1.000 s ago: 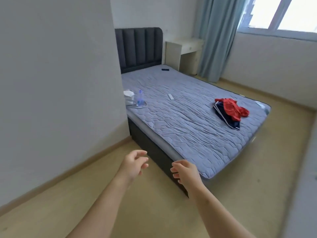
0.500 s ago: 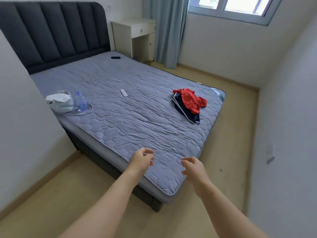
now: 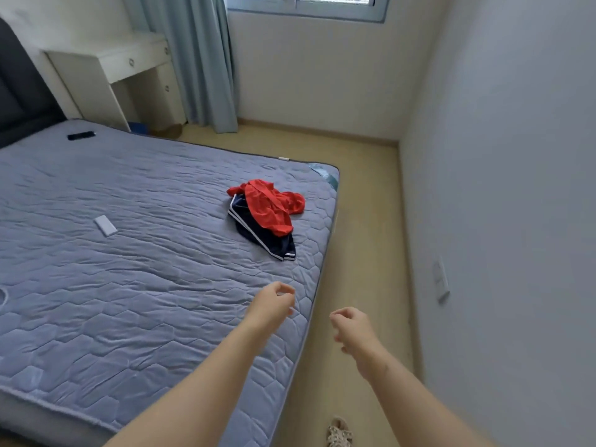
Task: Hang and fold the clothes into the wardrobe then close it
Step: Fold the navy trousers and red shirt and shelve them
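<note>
Bed (image 3: 129, 285) holds clothes (image 3: 267, 217) well beyond fingers (image 3: 285, 290).

In 1 second I have walked out from behind the left-hand wall, which has gone from view, and come round to the foot corner of the mattress (image 3: 129, 285). My left hand (image 3: 271, 304), which hung over the floor then, is now above the quilted corner. My right hand (image 3: 351, 330) has come to hang over the strip of floor (image 3: 361, 221) between bed and right wall. The red garment (image 3: 267, 208) and the navy garment (image 3: 264, 243) under it lie much nearer in front of me. The bottle and white bag have slid out past the left edge. A patterned slipper (image 3: 338, 435) has come into view at the bottom.
</note>
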`<state>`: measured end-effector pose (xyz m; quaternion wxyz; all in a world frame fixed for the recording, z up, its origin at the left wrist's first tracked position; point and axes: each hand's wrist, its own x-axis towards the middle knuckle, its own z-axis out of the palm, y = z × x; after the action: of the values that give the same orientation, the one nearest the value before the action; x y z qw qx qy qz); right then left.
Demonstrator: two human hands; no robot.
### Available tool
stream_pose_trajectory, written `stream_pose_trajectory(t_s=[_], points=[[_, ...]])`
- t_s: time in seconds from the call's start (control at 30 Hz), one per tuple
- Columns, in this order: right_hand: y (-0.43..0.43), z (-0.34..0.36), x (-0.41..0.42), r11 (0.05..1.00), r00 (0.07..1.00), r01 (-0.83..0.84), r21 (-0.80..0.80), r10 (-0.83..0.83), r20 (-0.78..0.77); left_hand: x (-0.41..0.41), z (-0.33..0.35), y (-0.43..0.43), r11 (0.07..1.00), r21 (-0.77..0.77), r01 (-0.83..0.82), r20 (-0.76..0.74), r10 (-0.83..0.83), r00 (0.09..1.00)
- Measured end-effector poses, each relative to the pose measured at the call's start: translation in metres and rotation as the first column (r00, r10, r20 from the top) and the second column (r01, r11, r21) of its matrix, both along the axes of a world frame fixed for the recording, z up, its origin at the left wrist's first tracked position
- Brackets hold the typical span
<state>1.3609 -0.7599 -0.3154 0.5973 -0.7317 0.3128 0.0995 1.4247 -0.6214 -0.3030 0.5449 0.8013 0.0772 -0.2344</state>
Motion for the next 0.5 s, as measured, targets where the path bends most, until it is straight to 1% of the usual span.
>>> stream_pose_trajectory(t_s=[0.1,0.2,0.3,0.4,0.5], points=[[-0.057,0.007,0.061,0.999,0.999,-0.049,-0.022,0.049,-0.019,0.052,0.003,-0.046,0.998,0.018,-0.064,-0.027,0.064,0.998],[-0.098,0.011,0.117,0.997,0.998,-0.059,-0.043,0.059,-0.009,0.101,0.005,-0.083,0.996,0.04,-0.075,-0.041,0.076,0.996],[-0.123,0.009,0.166,0.994,0.994,-0.104,-0.031,0.103,-0.045,0.146,0.006,-0.106,0.995,0.043,-0.094,-0.049,0.096,0.994],[-0.141,0.002,0.207,0.987,0.983,-0.161,-0.026,0.158,-0.093,0.189,-0.001,-0.118,0.99,0.047,-0.135,-0.092,0.139,0.986],[-0.162,-0.003,0.263,0.979,0.976,-0.199,-0.052,0.193,-0.101,0.243,-0.011,-0.128,0.982,0.029,-0.185,-0.104,0.187,0.977]])
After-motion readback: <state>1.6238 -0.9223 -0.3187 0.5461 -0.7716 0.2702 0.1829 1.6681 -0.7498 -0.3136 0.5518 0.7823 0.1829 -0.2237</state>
